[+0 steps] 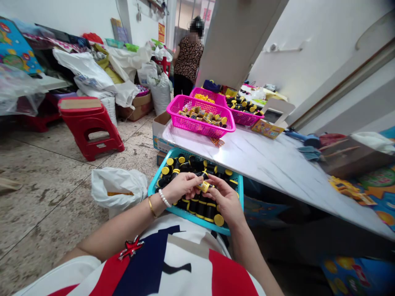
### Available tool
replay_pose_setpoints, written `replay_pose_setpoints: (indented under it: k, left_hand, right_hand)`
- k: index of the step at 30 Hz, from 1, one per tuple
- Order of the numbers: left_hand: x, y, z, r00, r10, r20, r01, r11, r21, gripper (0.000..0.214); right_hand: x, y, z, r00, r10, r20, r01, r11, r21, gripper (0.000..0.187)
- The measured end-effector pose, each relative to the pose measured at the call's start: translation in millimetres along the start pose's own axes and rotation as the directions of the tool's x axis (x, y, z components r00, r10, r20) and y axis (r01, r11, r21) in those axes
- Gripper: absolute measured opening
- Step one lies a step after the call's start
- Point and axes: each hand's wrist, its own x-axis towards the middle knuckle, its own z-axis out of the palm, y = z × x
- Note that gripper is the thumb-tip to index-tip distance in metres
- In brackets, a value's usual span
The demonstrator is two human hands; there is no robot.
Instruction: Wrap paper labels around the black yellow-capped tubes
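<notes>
Both my hands are over a turquoise basket (149,190) filled with small black cylinders with yellow caps (210,211). Between my fingertips is one small black-and-yellow cylinder (203,187) with a yellow printed label round it. My left hand (184,186), with a pearl bracelet and a gold bangle at the wrist, pinches its left side. On the other side, the fingers of my right hand (226,198) close on its right end. My fingers partly cover the cylinder, so its ends are hard to make out.
Pink baskets (182,123) of small yellow and black pieces stand on the marbled table (256,154). An open white bag (120,187) sits left of my basket. Beyond it is a red stool (89,123). A person (188,57) stands at the back, near several sacks (160,92).
</notes>
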Motion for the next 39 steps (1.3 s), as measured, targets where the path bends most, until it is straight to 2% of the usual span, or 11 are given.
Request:
replay_pose_setpoints:
  k: [3, 6, 12, 15, 18, 20, 23, 26, 30, 35, 39]
  left_hand:
    - [-2, 0, 0.5, 0.996, -0.058, 0.067, 0.064, 0.994, -0.088, 0.044]
    - [-5, 0, 0.2, 0.988, -0.052, 0.148, 0.082, 0.976, -0.202, 0.044]
    - [-5, -8, -0.2, 0.99, -0.097, 0.099, 0.118, 0.966, -0.23, 0.045]
    - [-8, -13, 0.0, 0.987, -0.098, 0.129, 0.129, 0.959, -0.254, 0.047]
    - [-16, -17, 0.0, 0.983, -0.129, 0.134, 0.156, 0.963, -0.22, 0.054]
    - [-23, -18, 0.4, 0.979, -0.145, 0.141, 0.163, 0.979, -0.126, 0.056]
    - [-35, -18, 1.1, 0.977, -0.154, 0.146, 0.147, 0.987, 0.059, 0.044]
    - [-42, -20, -1.2, 0.985, -0.152, 0.086, 0.138, 0.979, 0.147, 0.034]
    - [-43, -25, -9.6, 0.987, -0.16, 0.006, 0.158, 0.976, 0.148, 0.034]
    - [-44, -18, -17.2, 0.997, -0.07, -0.039, 0.074, 0.99, 0.117, 0.039]
    - [-44, -13, -20.3, 0.997, -0.032, -0.069, 0.04, 0.993, 0.107, 0.041]
  right_hand:
    - [2, 1, -1, 0.984, -0.174, -0.027, 0.17, 0.979, -0.109, 0.016]
    - [3, 2, 2, 0.959, -0.273, -0.069, 0.266, 0.959, -0.102, 0.004]
    - [-6, 0, 7, 0.958, -0.28, 0.07, 0.288, 0.925, -0.248, 0.028]
    - [0, -6, 2, 0.947, -0.276, 0.164, 0.319, 0.87, -0.375, 0.023]
    - [34, -33, -6, 0.944, -0.296, 0.15, 0.329, 0.78, -0.533, 0.022]
    - [74, -63, -11, 0.918, -0.391, 0.064, 0.338, 0.69, -0.64, 0.028]
    - [142, -108, -18, 0.816, -0.578, -0.005, 0.422, 0.601, -0.679, 0.044]
    - [187, -132, -24, 0.753, -0.655, -0.059, 0.397, 0.524, -0.753, 0.052]
    - [194, -118, -29, 0.738, -0.672, -0.061, 0.296, 0.403, -0.866, 0.022]
    - [174, -71, -41, 0.828, -0.56, -0.033, 0.182, 0.323, -0.929, 0.026]
    - [187, -49, -59, 0.88, -0.46, -0.117, 0.012, 0.267, -0.963, 0.026]
